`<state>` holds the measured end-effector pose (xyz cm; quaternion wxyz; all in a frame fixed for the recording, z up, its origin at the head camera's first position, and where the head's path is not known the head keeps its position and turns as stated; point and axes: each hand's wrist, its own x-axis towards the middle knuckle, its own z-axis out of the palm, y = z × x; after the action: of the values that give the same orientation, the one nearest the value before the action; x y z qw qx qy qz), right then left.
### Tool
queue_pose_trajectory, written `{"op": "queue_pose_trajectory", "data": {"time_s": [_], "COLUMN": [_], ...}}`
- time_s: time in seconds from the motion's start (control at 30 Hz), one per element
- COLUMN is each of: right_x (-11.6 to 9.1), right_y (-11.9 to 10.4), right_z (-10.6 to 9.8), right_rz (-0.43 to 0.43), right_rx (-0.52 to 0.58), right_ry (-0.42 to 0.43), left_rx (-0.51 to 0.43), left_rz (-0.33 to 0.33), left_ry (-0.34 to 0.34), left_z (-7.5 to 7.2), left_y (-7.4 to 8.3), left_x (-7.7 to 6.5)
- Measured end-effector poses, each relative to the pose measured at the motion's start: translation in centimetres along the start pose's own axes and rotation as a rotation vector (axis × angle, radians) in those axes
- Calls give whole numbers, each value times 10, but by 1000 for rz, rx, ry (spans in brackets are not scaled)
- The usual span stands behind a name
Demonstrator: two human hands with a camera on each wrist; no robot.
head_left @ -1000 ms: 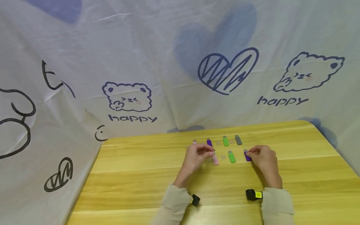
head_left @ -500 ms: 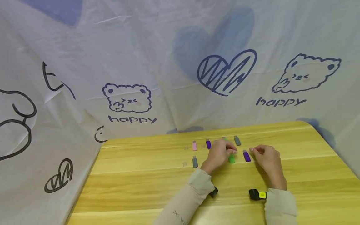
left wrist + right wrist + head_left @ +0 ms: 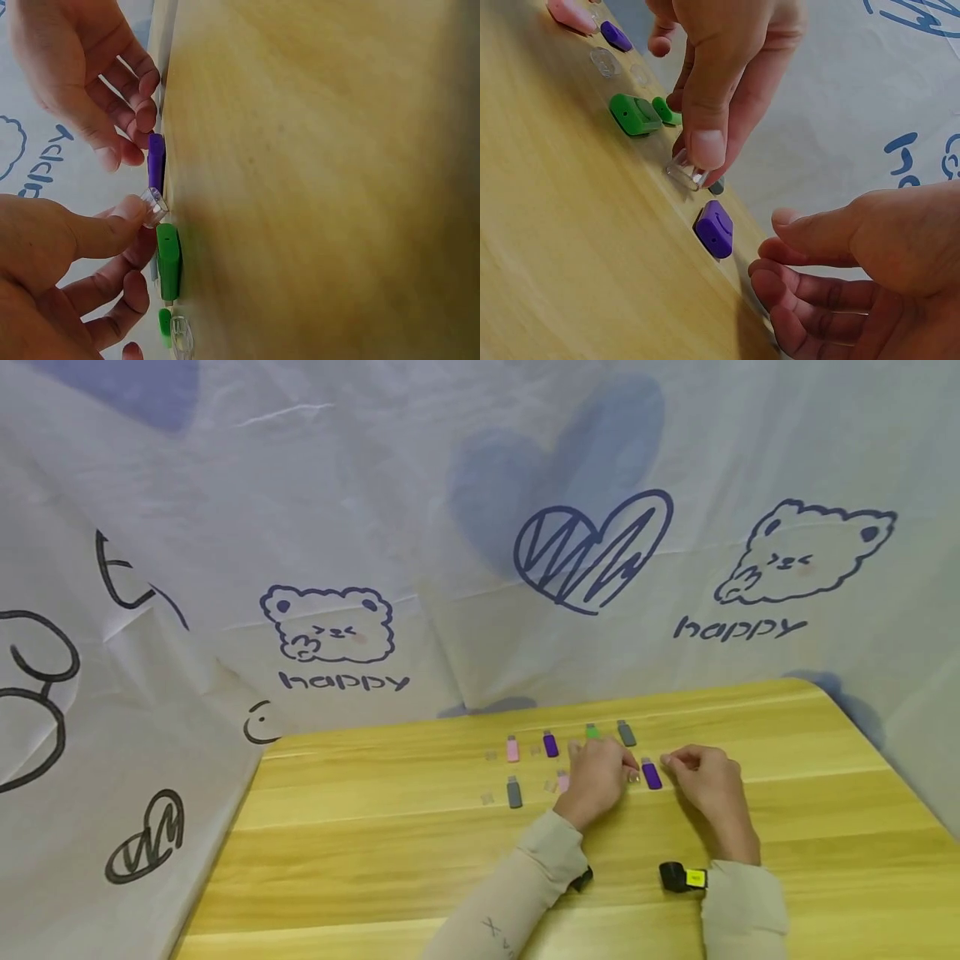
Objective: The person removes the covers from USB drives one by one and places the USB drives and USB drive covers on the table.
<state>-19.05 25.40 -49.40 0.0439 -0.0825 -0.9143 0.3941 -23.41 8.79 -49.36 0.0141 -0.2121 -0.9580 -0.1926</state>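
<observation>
My left hand [image 3: 597, 777] pinches a small clear cap [image 3: 154, 208] between thumb and fingers, low over the table. It is beside a front-row green USB stick [image 3: 634, 115], which the hand hides in the head view. Just right of the cap lies a purple USB stick [image 3: 652, 774] with its metal plug pointing away. Bent loosely, with nothing in its fingers, my right hand [image 3: 708, 781] hovers right of the purple stick. Behind the left hand, a second green stick [image 3: 592, 729] shows partly, with a grey stick [image 3: 626, 733] to its right.
Further left lie a pink stick [image 3: 513, 749], another purple stick [image 3: 551, 744], a grey stick [image 3: 513, 792] and a partly covered pink stick [image 3: 563, 779]. Clear caps [image 3: 487, 798] lie left of them. Behind the table [image 3: 360, 860] hangs a printed white cloth [image 3: 450, 635].
My left hand has moved right from the front pink stick, past the green stick, and now shows a clear cap in its fingers. My right hand has let go of the purple stick.
</observation>
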Motion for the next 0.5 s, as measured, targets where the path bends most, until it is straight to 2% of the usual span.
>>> {"op": "queue_pose_trajectory", "data": {"time_s": [0.2,0.5], "right_x": [-3,-5], "right_y": [0,1], "right_z": [3,4], "right_rz": [16,17], "right_rx": [14,15], "right_ry": [-19,-15], "left_rx": [10,0], "left_rz": [-16,4], "left_ry": [-11,-5], "left_z": [0,1], "left_y": [-2,-3], "left_x": [-2,-5]}}
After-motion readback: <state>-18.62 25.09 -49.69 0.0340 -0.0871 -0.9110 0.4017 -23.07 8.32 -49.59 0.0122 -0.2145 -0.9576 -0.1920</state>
